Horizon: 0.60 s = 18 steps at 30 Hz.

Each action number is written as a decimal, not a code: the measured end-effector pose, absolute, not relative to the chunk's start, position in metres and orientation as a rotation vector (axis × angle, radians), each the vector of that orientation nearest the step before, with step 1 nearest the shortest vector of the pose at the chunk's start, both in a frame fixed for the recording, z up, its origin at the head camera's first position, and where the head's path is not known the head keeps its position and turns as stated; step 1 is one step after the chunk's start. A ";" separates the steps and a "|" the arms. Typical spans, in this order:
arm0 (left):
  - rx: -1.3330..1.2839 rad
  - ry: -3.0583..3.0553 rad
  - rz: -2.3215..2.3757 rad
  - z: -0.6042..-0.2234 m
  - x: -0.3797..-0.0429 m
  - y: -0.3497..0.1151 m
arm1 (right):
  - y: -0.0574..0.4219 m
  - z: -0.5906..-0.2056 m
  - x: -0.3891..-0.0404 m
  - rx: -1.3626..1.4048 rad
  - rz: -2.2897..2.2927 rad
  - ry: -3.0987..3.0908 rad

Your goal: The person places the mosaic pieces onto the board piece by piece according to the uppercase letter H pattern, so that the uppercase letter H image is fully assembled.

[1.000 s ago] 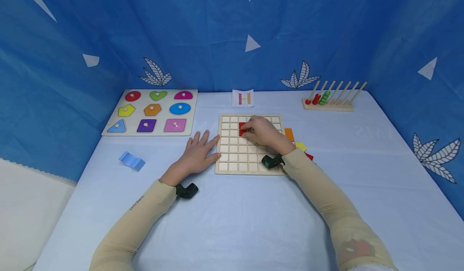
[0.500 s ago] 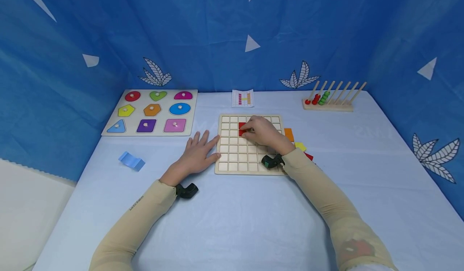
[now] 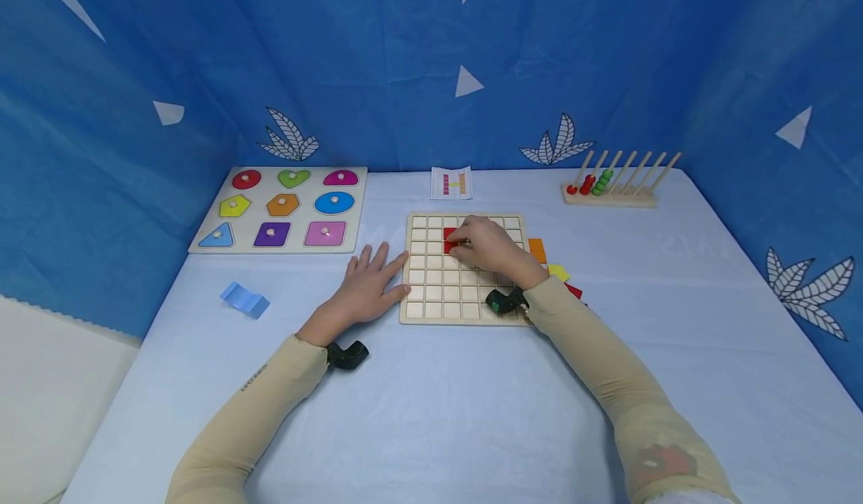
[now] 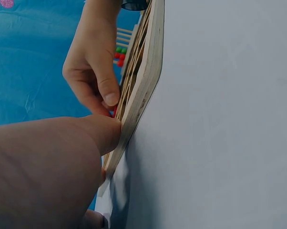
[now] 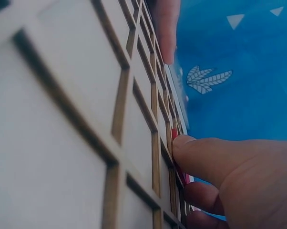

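A wooden grid board (image 3: 434, 294) lies flat on the table in the head view. Red square tiles (image 3: 449, 247) sit in its upper cells, partly hidden by my right hand (image 3: 495, 246). The thumb and fingertips of that hand pinch at the red piece, seen close up in the right wrist view as a thin red edge (image 5: 178, 160) by the thumb. My left hand (image 3: 366, 287) lies with spread, straight fingers at the board's left side, index finger and thumb touching its edge. In the left wrist view, the left hand (image 4: 48, 157) overlaps the board's side (image 4: 146, 78).
Orange (image 3: 538, 250), yellow (image 3: 558, 272) and red (image 3: 575, 291) pieces lie right of the board. Behind it is a printed pattern card (image 3: 452, 183). A knob shape puzzle (image 3: 310, 219) stands back left, a blue folded piece (image 3: 245, 299) nearer, a bead peg rack (image 3: 610, 198) back right.
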<state>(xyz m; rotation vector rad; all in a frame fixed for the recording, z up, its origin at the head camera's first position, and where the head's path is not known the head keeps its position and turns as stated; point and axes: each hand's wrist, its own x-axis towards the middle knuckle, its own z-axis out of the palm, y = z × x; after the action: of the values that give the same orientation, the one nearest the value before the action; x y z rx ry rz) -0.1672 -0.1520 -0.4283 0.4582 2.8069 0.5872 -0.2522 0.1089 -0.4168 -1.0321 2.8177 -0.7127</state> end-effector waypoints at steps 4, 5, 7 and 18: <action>0.457 2.805 0.592 -0.428 -0.167 -0.152 | 0.108 -0.416 -0.252 -1.026 -0.704 2.816; 0.456 2.803 0.593 -0.428 -0.167 -0.152 | 0.108 -0.415 -0.252 -1.025 -0.704 2.814; 0.455 2.804 0.591 -0.428 -0.167 -0.152 | 0.108 -0.414 -0.252 -1.018 -0.701 2.808; 0.453 2.807 0.580 -0.429 -0.168 -0.152 | 0.110 -0.411 -0.252 -0.999 -0.688 2.792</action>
<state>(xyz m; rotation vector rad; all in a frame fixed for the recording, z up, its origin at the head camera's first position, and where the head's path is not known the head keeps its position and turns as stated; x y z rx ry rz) -0.1681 -0.1523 -0.4292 0.4534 2.8072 0.5796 -0.2521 0.1103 -0.4110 -0.9987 2.7923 -0.6879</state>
